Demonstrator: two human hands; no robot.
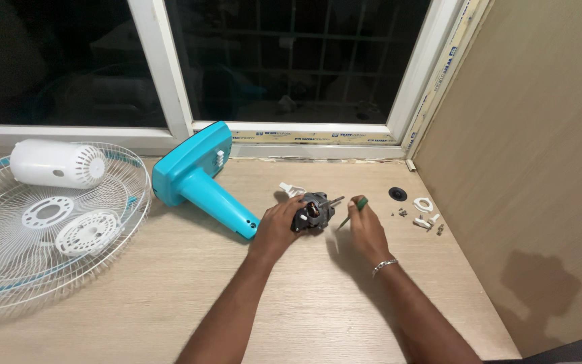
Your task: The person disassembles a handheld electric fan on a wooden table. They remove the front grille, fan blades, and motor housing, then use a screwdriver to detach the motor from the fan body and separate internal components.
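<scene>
- Leftmost, two white wire fan guards [8, 249] lay stacked on the wooden table [170, 296], overhanging its left edge, and a white motor cover [55, 164] rested on its side on top of them.
- Next, a turquoise fan stand [197, 178] lay tipped over near the window frame [170, 87], its neck pointing toward the hands.
- Then the left hand [279, 226] was closed around the left side of a dark fan motor [314, 212], which sat on the table just right of the stand's neck, its shaft sticking out to the upper right.
- A small white plastic piece [291, 189] lay just behind the motor.
- Right of the motor, the right hand [366, 229] gripped a green-handled screwdriver [351, 212], tip angled down toward the motor; a bracelet [384, 265] circled that wrist.
- Farthest right, near the side wall [527, 168], lay a black round cap [397, 194], a white ring [424, 204] and a few small screws [402, 212].
</scene>
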